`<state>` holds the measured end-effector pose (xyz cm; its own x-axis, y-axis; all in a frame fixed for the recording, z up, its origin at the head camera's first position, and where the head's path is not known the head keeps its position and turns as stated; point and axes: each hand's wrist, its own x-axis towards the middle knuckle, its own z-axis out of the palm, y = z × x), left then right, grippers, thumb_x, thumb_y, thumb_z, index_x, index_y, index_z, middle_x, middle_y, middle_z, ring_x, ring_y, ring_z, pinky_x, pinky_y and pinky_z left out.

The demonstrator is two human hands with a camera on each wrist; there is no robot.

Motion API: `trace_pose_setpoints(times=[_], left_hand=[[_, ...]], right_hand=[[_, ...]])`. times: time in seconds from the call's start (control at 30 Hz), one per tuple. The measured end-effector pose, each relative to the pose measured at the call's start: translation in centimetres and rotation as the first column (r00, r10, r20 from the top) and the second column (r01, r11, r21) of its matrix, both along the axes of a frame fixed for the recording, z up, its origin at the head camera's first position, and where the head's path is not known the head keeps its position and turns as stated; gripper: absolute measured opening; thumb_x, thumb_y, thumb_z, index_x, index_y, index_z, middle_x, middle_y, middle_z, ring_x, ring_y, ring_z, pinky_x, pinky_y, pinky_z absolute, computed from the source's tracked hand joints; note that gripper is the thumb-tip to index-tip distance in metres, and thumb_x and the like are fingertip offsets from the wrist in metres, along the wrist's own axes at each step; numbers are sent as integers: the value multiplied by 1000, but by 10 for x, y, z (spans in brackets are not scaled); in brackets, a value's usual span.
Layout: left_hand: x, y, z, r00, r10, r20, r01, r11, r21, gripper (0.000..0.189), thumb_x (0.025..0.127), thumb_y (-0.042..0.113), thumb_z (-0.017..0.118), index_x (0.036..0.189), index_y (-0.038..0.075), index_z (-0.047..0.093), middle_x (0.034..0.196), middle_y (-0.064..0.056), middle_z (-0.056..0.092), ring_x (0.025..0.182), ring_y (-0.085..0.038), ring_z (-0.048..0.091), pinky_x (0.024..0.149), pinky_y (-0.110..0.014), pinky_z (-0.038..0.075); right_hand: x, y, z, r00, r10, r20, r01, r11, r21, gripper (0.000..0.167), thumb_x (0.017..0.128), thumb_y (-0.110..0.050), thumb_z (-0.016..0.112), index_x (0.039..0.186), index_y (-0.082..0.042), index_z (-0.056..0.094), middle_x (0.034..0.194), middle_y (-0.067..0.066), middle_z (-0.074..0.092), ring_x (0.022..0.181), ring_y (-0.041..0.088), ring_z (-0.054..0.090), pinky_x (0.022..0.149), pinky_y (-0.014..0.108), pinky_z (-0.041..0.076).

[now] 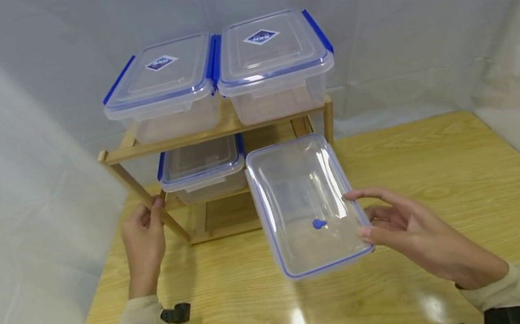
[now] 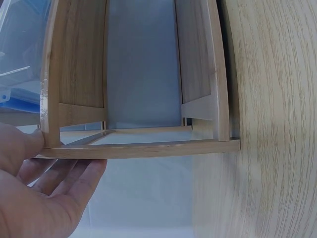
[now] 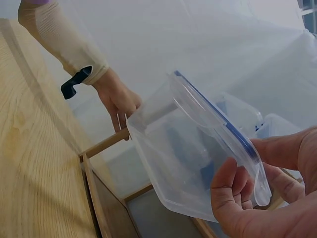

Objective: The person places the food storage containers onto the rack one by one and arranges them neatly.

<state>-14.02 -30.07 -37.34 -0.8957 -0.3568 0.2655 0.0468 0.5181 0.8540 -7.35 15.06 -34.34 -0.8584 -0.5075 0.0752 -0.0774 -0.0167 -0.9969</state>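
Observation:
My left hand (image 1: 146,244) grips the left side post of a two-tier wooden rack (image 2: 148,149), thumb on one side and fingers on the other. In front of the rack's right half, my right hand (image 1: 419,235) pinches the right edge of a clear plastic container (image 1: 299,195), with a thin blue rim and a small blue plug. It is tilted towards me, off the table. From the right wrist view, the thumb and fingers (image 3: 228,186) clasp that container near its blue-lined edge. Whether its lid is fastened I cannot tell.
Two lidded containers with blue clips, one left (image 1: 159,81) and one right (image 1: 272,51), stand side by side on the rack's upper tier. A third lidded container (image 1: 204,165) sits on the lower tier, left. The wooden table (image 1: 424,157) is bordered by pale sheeting (image 1: 399,35).

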Motion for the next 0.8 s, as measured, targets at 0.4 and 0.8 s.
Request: trace_pose_setpoints(times=[0.4, 0.8], left_hand=[[-1, 0, -2, 1000, 6, -12, -6, 1000, -20, 43, 107, 32, 53, 129, -3, 66, 126, -17, 68, 117, -30, 65, 98, -41, 57], [3, 0, -2, 1000, -1, 11, 2, 999, -39, 44, 108, 32, 51, 130, -2, 65, 123, -19, 69, 118, -31, 65, 98, -43, 57]], right_hand=[[-21, -15, 4, 1000, -23, 21, 25, 997, -79, 53, 101, -5, 62, 149, -11, 43, 96, 9, 62, 89, 18, 62, 85, 38, 59], [-35, -30, 11, 996, -59, 71, 69, 988, -140, 50, 101, -8, 63, 147, -11, 46, 108, 12, 59, 96, 20, 59, 86, 36, 60]])
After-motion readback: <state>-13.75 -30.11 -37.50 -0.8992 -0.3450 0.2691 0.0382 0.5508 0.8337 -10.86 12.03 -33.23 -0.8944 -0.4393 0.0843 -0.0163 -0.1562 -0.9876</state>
